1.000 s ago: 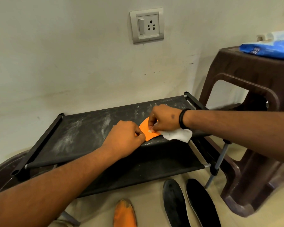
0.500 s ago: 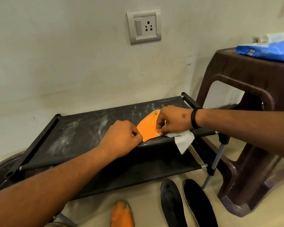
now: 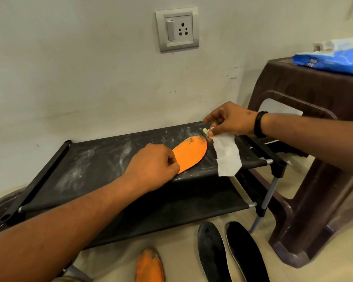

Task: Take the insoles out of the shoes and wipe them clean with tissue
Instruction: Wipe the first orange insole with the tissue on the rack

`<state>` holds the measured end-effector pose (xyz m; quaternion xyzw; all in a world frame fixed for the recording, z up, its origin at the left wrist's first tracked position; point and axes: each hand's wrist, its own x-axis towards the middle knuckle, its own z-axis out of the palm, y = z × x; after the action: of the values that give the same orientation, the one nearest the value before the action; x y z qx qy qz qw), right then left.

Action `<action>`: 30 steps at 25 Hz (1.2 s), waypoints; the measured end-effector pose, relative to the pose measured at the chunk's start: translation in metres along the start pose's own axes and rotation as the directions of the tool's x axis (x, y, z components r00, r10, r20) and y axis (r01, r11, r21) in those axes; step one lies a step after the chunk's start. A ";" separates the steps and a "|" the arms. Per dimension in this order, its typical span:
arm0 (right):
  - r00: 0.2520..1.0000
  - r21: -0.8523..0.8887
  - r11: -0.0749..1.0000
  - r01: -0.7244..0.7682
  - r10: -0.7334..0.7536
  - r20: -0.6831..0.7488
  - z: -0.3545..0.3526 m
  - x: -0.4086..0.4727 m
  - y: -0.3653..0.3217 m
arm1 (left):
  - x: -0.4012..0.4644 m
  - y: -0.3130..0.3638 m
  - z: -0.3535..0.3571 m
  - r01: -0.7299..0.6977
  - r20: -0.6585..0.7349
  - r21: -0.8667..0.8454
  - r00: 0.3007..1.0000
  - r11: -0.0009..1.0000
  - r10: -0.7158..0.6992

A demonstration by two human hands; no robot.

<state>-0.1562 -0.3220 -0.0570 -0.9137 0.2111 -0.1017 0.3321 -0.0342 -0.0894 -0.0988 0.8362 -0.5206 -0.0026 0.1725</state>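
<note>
flat orange insole (image 3: 189, 154), limp white tissue (image 3: 227, 157), dusty fabric rack (image 3: 90, 159).

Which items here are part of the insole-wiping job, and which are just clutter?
In the job:
- orange insole on the rack, pinned by the left hand
- tissue in the right hand
- second orange insole, floor
- two black insoles, floor
- blue tissue pack

Bystanders:
- shoe rack
- brown stool
- wall socket

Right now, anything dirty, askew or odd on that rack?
Yes. The rack's top shelf is streaked with white dusty smears. The orange insole still shows dark specks at its far end, beside the tissue hanging from the right hand.
</note>
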 end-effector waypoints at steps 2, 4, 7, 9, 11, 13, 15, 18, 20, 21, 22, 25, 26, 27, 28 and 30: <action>0.997 0.055 0.998 -0.042 0.039 0.060 -0.001 -0.002 -0.002 | 0.001 0.003 0.004 -0.059 -0.037 -0.024 0.998 0.998 0.058; 0.997 -0.095 0.995 -0.010 0.017 0.078 0.000 -0.003 -0.003 | 0.000 0.004 0.010 -0.140 -0.011 -0.032 0.990 0.990 0.139; 0.988 -0.353 0.929 0.115 -0.143 -0.057 0.010 -0.001 -0.006 | -0.002 0.004 0.016 -0.183 0.022 -0.015 0.983 0.983 0.183; 0.947 -0.476 0.852 0.216 -0.301 -0.108 0.022 -0.001 -0.008 | -0.003 0.004 0.018 -0.180 0.002 -0.009 0.984 0.984 0.180; 0.928 -0.535 0.791 0.297 -0.372 -0.034 0.040 -0.005 -0.008 | -0.003 0.006 0.017 -0.166 0.001 -0.010 0.986 0.986 0.166; 0.932 -0.528 0.775 0.347 -0.348 0.102 0.055 -0.012 -0.010 | -0.003 0.006 0.017 -0.161 0.010 -0.018 0.987 0.987 0.162; 0.934 -0.506 0.786 0.356 -0.303 0.187 0.060 -0.018 -0.013 | -0.002 0.004 0.017 -0.172 0.015 -0.023 0.985 0.985 0.173; 0.956 -0.402 0.868 0.292 -0.263 0.127 0.055 -0.018 -0.015 | -0.001 0.002 0.018 -0.182 0.015 -0.022 0.983 0.983 0.182; 0.966 -0.427 0.870 0.245 -0.257 0.030 0.053 -0.014 -0.007 | -0.002 0.002 0.017 -0.184 0.019 -0.023 0.983 0.983 0.184; 0.971 -0.455 0.866 0.206 -0.238 -0.013 0.053 -0.012 -0.004 | -0.002 0.002 0.018 -0.185 0.022 -0.024 0.982 0.982 0.186; 0.978 -0.458 0.874 0.162 -0.203 -0.040 0.054 -0.011 -0.002 | -0.002 0.002 0.018 -0.188 0.023 -0.022 0.982 0.982 0.189; 0.990 -0.420 0.898 0.135 -0.136 0.027 0.057 -0.012 -0.005 | -0.001 0.002 0.018 -0.192 0.023 -0.012 0.981 0.981 0.192; 0.989 -0.418 0.896 0.149 -0.133 0.069 0.058 -0.014 -0.008 | -0.001 0.001 0.019 -0.193 0.023 -0.009 0.981 0.981 0.193; 0.987 -0.410 0.899 0.155 -0.127 0.095 0.059 -0.016 -0.011 | -0.001 0.001 0.019 -0.193 0.023 -0.008 0.981 0.981 0.194; 0.988 -0.396 0.906 0.150 -0.119 0.102 0.059 -0.016 -0.012 | -0.001 0.001 0.019 -0.192 0.024 -0.011 0.981 0.981 0.192; 0.993 -0.371 0.921 0.114 -0.096 0.067 0.059 -0.013 -0.011 | -0.001 0.002 0.019 -0.189 0.023 -0.019 0.982 0.982 0.189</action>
<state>-0.1453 -0.2754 -0.0950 -0.9724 0.1694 -0.0552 0.1506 -0.0398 -0.0945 -0.1164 0.7814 -0.5997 -0.0007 0.1723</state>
